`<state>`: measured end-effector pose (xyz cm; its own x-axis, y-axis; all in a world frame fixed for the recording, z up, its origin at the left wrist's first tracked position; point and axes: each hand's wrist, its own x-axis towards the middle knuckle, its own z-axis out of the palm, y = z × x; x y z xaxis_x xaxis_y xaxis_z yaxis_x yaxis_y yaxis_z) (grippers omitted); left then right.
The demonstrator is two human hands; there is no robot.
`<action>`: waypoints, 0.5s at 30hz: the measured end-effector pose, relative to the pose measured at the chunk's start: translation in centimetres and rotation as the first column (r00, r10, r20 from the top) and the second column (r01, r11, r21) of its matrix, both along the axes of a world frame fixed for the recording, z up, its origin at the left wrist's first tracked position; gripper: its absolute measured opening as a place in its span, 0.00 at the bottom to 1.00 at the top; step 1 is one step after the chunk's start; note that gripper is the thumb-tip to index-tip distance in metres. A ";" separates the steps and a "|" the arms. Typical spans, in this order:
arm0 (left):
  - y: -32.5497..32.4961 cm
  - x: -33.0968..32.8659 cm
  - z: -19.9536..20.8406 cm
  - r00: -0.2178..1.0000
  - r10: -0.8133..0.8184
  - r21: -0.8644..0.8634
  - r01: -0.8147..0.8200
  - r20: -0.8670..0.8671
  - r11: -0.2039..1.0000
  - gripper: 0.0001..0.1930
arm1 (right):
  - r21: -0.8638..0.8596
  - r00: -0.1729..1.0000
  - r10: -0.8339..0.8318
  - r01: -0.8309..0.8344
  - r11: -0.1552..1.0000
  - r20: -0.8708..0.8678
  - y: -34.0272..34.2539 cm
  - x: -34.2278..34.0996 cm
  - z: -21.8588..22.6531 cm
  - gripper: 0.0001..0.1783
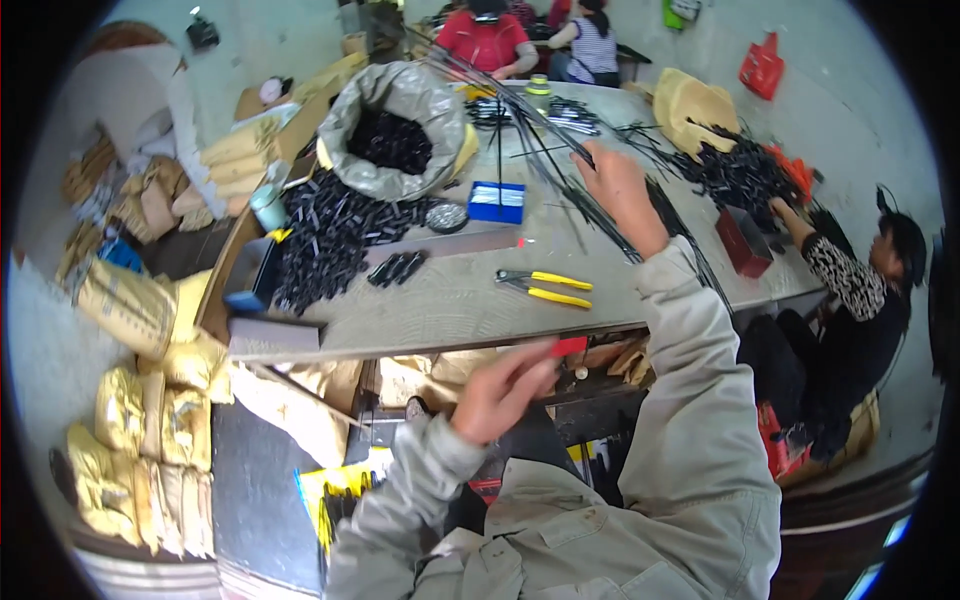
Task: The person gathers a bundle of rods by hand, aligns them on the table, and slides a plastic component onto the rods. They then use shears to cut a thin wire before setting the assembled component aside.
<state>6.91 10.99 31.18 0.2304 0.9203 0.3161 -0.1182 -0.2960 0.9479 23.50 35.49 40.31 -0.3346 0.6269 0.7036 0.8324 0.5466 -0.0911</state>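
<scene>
My right hand reaches over the table, its fingers closed around a bundle of long thin black rods. The rods slant from the far middle of the table down toward my forearm. My left hand hovers in front of the near table edge, slightly blurred, with fingers stretched out and no object visible in them. Between the hands lie yellow-handled pliers on the tabletop. Left of the rods stands a small blue box with thin silvery pieces and upright rods in it. A round metal dish is beside it.
A grey-lined sack of black parts and a heap of short black pieces occupy the table's left. Another black heap and a dark red box lie right, near a seated person. More people sit at the far side.
</scene>
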 end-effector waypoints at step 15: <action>9.1 -6.0 9.4 0.800 0.245 -0.180 -0.173 0.548 0.968 0.16 | -0.360 0.602 0.433 -0.775 0.520 -0.671 -18.0 -6.4 -12.0 0.18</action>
<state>0.92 20.11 40.63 -0.1569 0.9631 0.2186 -0.5881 -0.2690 0.7627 17.13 17.45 28.34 -0.5514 0.6995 0.4547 0.0601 0.5769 -0.8146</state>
